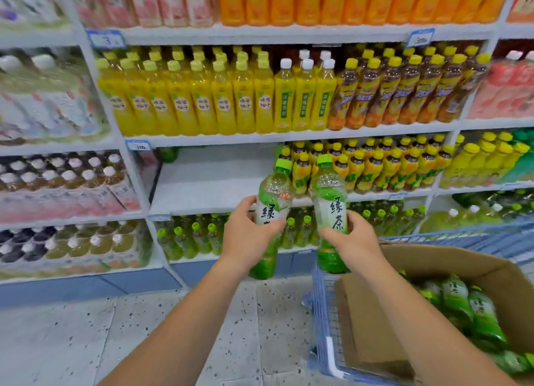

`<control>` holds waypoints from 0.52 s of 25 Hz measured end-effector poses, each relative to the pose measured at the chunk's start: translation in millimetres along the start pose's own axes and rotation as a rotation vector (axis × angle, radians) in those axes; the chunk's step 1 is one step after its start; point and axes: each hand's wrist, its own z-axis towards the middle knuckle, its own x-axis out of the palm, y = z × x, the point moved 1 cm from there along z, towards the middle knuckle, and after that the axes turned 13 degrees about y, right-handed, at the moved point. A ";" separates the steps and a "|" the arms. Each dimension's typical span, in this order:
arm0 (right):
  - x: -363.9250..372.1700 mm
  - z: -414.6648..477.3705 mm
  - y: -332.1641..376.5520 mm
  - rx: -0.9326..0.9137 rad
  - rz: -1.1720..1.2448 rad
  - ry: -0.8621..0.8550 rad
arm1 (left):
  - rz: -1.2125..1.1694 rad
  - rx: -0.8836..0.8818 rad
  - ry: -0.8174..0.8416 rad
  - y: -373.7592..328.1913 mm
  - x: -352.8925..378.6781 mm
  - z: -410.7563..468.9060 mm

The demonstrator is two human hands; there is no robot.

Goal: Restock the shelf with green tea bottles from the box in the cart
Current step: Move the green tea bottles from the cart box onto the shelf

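Note:
My left hand (247, 235) grips one green tea bottle (273, 194) around its label, upright, green cap on top. Just to its right, my right hand (354, 238) holds a second green tea bottle (329, 200) the same way. Both bottles are raised in front of a white shelf (208, 183) whose left part is bare. An open cardboard box (375, 313) with several more green tea bottles (468, 307) lying inside sits in the blue cart (320, 304) at the lower right.
Yellow-capped tea bottles (384, 166) fill the right half of that shelf. Green bottles (187, 238) stand on the shelf below, yellow drinks (202, 99) on the one above. Speckled floor (144, 328) lies at the lower left.

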 end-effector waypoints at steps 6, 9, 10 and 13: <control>96.8 33.5 50.2 -0.035 0.036 0.088 | 0.023 -0.051 -0.112 3.2 -112.1 -0.1; 131.9 59.1 69.8 -0.062 0.026 0.138 | 0.052 -0.081 -0.147 1.6 -149.6 10.6; 142.1 69.2 75.4 -0.066 0.017 0.156 | 0.071 -0.089 -0.161 1.6 -160.8 16.4; 167.6 103.0 85.6 -0.074 -0.006 0.202 | 0.092 -0.110 -0.223 3.6 -191.9 36.5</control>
